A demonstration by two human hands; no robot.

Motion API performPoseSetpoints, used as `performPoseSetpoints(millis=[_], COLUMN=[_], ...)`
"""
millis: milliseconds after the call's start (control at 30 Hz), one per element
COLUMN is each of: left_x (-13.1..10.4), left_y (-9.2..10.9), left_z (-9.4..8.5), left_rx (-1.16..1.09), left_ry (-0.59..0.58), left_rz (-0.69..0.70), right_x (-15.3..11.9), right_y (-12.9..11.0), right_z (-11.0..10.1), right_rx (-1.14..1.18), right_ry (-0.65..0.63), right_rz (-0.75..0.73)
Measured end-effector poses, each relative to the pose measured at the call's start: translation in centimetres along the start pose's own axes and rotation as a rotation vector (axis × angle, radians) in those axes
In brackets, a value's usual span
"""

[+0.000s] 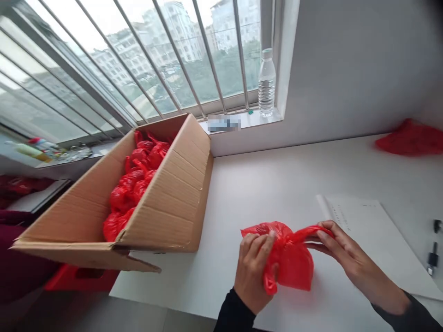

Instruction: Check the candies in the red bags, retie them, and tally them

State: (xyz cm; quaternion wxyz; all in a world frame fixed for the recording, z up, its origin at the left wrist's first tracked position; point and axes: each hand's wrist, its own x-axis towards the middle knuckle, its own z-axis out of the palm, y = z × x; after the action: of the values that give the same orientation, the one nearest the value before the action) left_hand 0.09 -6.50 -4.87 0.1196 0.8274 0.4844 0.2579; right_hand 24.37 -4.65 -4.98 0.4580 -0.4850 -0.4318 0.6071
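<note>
A red plastic bag (294, 267) with a knotted, gathered middle rests at the front of the white table (249, 184). My left hand (254, 267) is closed around its left side, and a rolled end of the plastic pokes out below the fingers. On the other side, my right hand (341, 246) pinches a twisted handle of the same bag and holds it stretched out to the right. What the bag contains cannot be seen. Left of my hands stands an open cardboard box (173, 193) with several tied red bags (128, 189) inside.
On the windowsill stands a clear water bottle (266, 87). A notebook (377, 240) lies under my right arm, with a small black object (432, 258) beside it. More red plastic (411, 138) lies at the back right. A red crate (81, 276) sits below at left.
</note>
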Motion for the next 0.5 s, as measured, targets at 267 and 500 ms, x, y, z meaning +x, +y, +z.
performPoseSetpoints(millis=[267, 500], left_x=[-0.9, -2.6], left_y=[1.8, 2.3], left_z=[0.8, 0.5], left_rx=[0.082, 0.053], left_ry=[0.182, 0.39], left_rz=[-0.166, -0.259], right_x=[1.4, 0.0], right_y=[4.6, 4.1], right_z=[0.0, 4.0], right_rx=[0.041, -0.054], right_ry=[0.15, 0.205], right_rz=[0.05, -0.122])
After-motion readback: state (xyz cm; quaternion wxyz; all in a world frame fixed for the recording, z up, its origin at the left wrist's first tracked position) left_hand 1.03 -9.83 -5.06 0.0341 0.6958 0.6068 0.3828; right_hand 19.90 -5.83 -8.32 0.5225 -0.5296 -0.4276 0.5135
